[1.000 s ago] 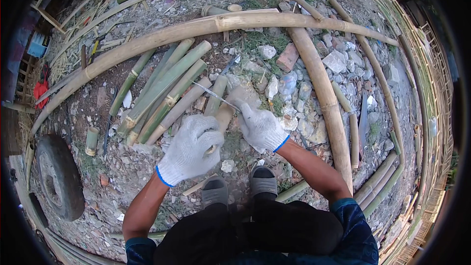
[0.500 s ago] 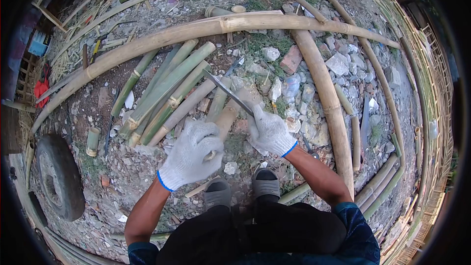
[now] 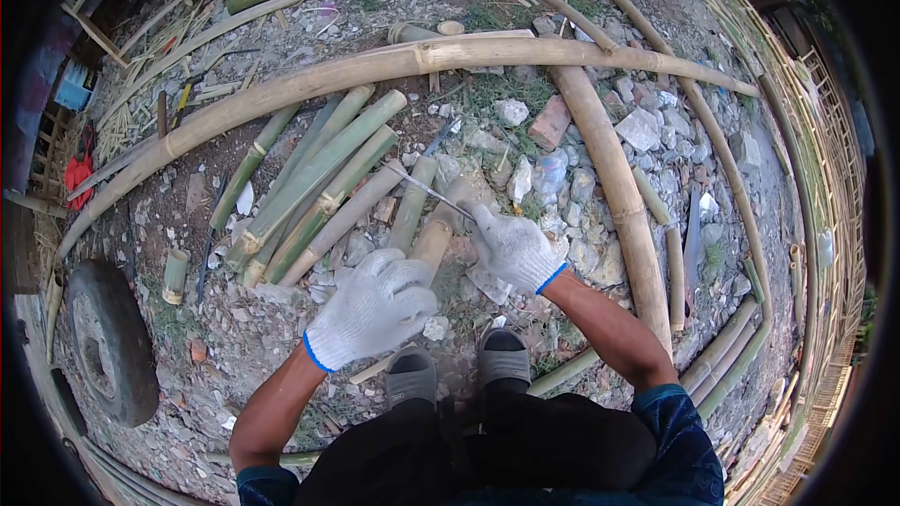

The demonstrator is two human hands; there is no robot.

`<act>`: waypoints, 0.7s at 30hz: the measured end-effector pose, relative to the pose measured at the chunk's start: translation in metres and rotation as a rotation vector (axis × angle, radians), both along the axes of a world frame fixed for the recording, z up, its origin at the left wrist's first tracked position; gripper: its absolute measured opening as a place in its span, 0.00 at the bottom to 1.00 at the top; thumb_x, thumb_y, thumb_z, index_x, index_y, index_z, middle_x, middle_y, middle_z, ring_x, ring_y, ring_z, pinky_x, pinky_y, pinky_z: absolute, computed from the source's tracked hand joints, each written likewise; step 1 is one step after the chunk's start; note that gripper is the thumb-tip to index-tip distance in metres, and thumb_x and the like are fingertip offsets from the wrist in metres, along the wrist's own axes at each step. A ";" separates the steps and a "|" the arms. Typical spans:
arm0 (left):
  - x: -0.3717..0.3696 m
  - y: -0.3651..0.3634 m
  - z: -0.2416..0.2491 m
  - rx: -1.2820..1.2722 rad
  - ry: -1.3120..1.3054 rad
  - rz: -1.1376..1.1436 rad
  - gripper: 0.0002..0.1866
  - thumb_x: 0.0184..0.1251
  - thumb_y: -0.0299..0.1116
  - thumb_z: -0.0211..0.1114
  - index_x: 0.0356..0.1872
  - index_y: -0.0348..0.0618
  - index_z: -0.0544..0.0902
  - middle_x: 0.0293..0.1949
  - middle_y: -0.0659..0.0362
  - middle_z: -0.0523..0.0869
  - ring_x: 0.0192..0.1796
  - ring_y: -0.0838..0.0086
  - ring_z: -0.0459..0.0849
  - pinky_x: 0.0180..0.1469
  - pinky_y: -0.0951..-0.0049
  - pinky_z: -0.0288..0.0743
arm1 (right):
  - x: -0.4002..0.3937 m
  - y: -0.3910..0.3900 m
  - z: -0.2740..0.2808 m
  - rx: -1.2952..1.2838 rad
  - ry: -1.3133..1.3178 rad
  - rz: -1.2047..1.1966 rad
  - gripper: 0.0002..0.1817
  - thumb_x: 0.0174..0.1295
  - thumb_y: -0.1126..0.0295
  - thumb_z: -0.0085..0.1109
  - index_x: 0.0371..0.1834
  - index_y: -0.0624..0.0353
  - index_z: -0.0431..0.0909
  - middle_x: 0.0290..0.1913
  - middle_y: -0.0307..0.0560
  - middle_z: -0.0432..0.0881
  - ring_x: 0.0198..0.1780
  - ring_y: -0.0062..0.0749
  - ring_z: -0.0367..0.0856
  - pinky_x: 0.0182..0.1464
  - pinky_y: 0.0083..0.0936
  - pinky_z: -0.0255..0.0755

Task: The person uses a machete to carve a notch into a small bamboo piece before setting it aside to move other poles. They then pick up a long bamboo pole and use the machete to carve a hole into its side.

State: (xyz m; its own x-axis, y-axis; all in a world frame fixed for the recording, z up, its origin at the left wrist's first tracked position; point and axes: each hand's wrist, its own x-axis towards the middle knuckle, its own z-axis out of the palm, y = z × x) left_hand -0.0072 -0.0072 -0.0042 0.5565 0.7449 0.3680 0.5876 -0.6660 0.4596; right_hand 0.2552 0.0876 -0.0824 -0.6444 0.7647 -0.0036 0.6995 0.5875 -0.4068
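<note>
My right hand [image 3: 514,249], in a white knit glove with a blue cuff, is closed round the handle of a long-bladed knife [image 3: 433,193]. The blade points up and left, its tip overlapping the cut ends of green bamboo lengths [image 3: 319,178]. My left hand [image 3: 373,307], gloved alike, has its fingers curled; I cannot tell what is in them. Just beyond those fingers lies a thick tan bamboo piece [image 3: 435,236], its near end hidden by the glove. Beside it is a shorter green bamboo piece [image 3: 412,206].
A long bamboo pole [image 3: 375,60] crosses the rubble ahead, and another pole [image 3: 619,187] runs down the right. A tire [image 3: 112,342] stands at left. A saw blade [image 3: 693,234] lies at right. My sandaled feet [image 3: 411,375] are below my hands on stony ground.
The knife has turned so its blade shows thinner, with the tip slightly lower. My left fingers have rolled over, hiding the pale end seen between them before. The view has shifted slightly.
</note>
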 end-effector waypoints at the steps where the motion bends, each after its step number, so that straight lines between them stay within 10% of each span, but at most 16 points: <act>1: 0.000 -0.001 0.002 -0.002 -0.017 0.007 0.12 0.54 0.31 0.77 0.37 0.55 0.84 0.47 0.61 0.83 0.50 0.56 0.83 0.55 0.56 0.80 | -0.001 -0.007 0.007 0.000 0.096 -0.005 0.25 0.68 0.68 0.62 0.68 0.59 0.71 0.28 0.56 0.85 0.29 0.54 0.88 0.28 0.49 0.80; 21: 0.001 0.004 0.005 0.015 -0.052 -0.011 0.13 0.50 0.27 0.76 0.34 0.50 0.81 0.43 0.60 0.83 0.45 0.57 0.83 0.49 0.57 0.79 | -0.009 0.011 -0.008 0.121 -0.058 0.082 0.27 0.69 0.68 0.61 0.70 0.56 0.70 0.28 0.56 0.86 0.29 0.53 0.89 0.28 0.48 0.80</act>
